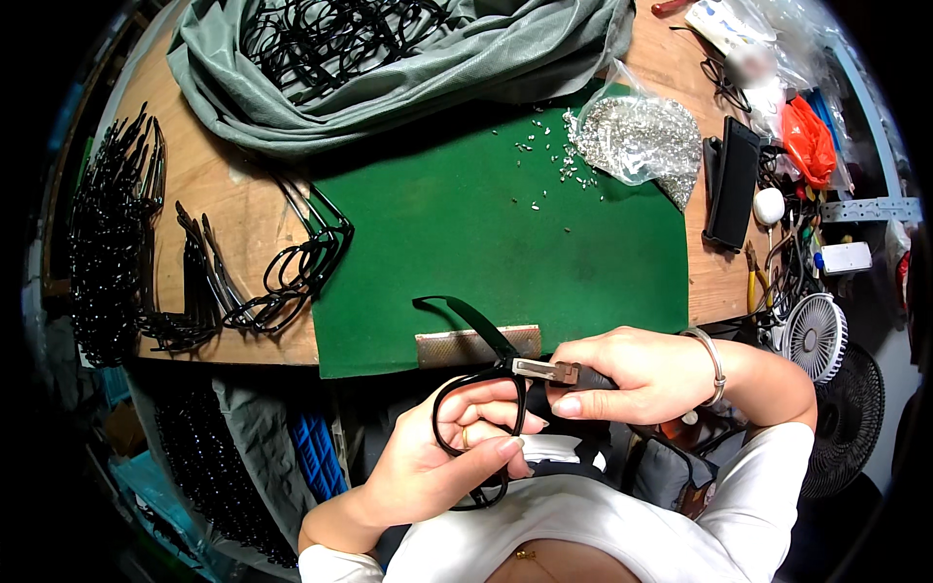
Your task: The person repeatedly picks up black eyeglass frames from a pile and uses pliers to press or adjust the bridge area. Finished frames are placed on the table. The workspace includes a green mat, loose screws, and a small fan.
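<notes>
My left hand (413, 481) is closed around the front of a black eyeglass frame (479, 323), with fingers showing through one rim. One temple of the frame stretches up and to the left over the edge of the green mat (437, 223). In my right hand (641, 374) is a pair of pliers (544, 370) with dark grips. Their metal jaws meet the corner where rim and temple join; whether they pinch anything there is too small to tell. Just beyond the frame, a textured metal strip (525, 340) lies along the mat's front edge.
A clear bag of small silvery parts (637, 136) lies at the mat's far right, with loose pieces (535, 146) beside it. Black frames (301, 262) and a dense stack (107, 233) stand at left. A grey sack (224, 97) holds more. A black case (734, 185) and small fan (814, 338) sit at right.
</notes>
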### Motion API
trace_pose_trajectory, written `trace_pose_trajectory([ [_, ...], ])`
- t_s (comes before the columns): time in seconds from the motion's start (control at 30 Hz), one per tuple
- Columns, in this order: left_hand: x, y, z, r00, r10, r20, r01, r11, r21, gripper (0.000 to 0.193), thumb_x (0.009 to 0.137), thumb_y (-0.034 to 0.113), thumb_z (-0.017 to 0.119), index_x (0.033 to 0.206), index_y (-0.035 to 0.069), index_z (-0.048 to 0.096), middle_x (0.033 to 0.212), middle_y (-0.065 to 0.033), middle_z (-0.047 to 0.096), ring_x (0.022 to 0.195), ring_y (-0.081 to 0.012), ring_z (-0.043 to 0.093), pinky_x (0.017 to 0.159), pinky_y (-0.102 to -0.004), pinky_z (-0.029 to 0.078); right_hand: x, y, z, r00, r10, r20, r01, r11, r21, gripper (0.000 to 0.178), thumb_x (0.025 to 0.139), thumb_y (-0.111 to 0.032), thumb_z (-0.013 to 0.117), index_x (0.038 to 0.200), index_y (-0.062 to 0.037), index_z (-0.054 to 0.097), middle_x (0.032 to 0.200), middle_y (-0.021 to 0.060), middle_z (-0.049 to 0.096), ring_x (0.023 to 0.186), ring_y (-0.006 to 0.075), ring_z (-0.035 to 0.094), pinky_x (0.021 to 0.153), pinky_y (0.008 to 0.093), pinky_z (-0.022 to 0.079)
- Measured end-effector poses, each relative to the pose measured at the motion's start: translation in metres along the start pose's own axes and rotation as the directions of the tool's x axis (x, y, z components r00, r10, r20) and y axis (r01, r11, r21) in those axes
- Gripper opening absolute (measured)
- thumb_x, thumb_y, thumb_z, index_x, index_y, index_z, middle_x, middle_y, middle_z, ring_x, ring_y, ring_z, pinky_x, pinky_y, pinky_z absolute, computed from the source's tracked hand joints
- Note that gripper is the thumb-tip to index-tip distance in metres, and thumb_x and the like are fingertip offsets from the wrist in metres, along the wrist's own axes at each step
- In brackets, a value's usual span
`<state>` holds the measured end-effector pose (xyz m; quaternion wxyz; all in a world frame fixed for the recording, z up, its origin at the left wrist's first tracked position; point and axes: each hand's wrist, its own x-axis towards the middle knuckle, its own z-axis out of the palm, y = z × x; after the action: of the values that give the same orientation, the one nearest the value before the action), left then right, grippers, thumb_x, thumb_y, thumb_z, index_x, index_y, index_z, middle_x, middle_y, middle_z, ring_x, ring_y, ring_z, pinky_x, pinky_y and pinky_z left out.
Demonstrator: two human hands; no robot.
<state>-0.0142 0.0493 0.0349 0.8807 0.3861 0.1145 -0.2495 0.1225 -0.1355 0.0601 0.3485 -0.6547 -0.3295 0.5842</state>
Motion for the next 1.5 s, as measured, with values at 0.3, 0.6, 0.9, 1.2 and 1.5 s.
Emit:
trace_pose_trajectory([
  [0.3,0.004,-0.003,0.01,0.997,0.023,-0.068,-0.022,1.0,0.016,0.039,0.082,-0.005,0.047,0.119,-0.002,0.033,0.102,-0.0156,0.054,0.075,-0.0133,0.058,0.067,-0.0229,0.047,0.002,-0.001,0.013,0.963,0.009,-0.271,-0.108,0.929,-0.353,0.03,0.081,-0.026,0.055,0.085,0.0034,0.052,0.067,0.0214,0.057,0.065,0.0369,0.057,0.059,0.04,0.046],
  [0.6,0.006,0.006,0.013,0.995,0.004,-0.1,-0.003,1.0,0.014,0.041,0.082,-0.004,0.047,0.121,-0.001,0.033,0.103,-0.0152,0.053,0.075,-0.0138,0.059,0.069,-0.0247,0.048,-0.001,0.018,-0.02,0.988,-0.112,-0.11,0.08,0.963,-0.258,0.029,0.081,-0.029,0.056,0.088,-0.0016,0.054,0.073,0.015,0.057,0.067,0.0279,0.058,0.06,0.034,0.044],
  [0.9,0.01,0.034,0.007,0.888,0.347,-0.301,-0.205,0.885,0.417,0.039,0.08,-0.003,0.051,0.115,-0.006,0.037,0.097,-0.0179,0.055,0.071,-0.0169,0.059,0.067,-0.0268,0.048,0.031,0.047,-0.009,0.859,-0.077,-0.506,-0.053,0.97,-0.237,0.026,0.078,-0.024,0.057,0.087,0.0003,0.055,0.076,0.0173,0.057,0.07,0.0309,0.057,0.063,0.0355,0.045],
  [1.2,0.027,0.077,-0.08,0.692,0.717,0.085,0.283,-0.377,0.882,0.03,0.084,0.02,0.05,0.107,0.0,0.05,0.091,-0.013,0.053,0.082,-0.0256,0.049,0.074,-0.0338,0.04,0.024,0.045,-0.005,0.851,-0.103,-0.514,-0.05,0.96,-0.274,0.023,0.077,-0.02,0.058,0.084,0.0005,0.054,0.077,0.0162,0.056,0.071,0.0303,0.057,0.063,0.0345,0.044],
  [1.5,0.065,0.103,-0.108,0.665,0.694,0.276,0.082,-0.435,0.897,0.036,0.077,0.021,0.06,0.104,0.001,0.049,0.093,-0.0139,0.049,0.087,-0.0288,0.048,0.075,-0.0342,0.04,0.026,0.054,-0.017,0.756,-0.29,-0.586,-0.103,0.832,-0.545,0.022,0.071,-0.012,0.059,0.09,-0.0025,0.052,0.09,0.0144,0.049,0.077,0.0322,0.054,0.066,0.0369,0.046],
])
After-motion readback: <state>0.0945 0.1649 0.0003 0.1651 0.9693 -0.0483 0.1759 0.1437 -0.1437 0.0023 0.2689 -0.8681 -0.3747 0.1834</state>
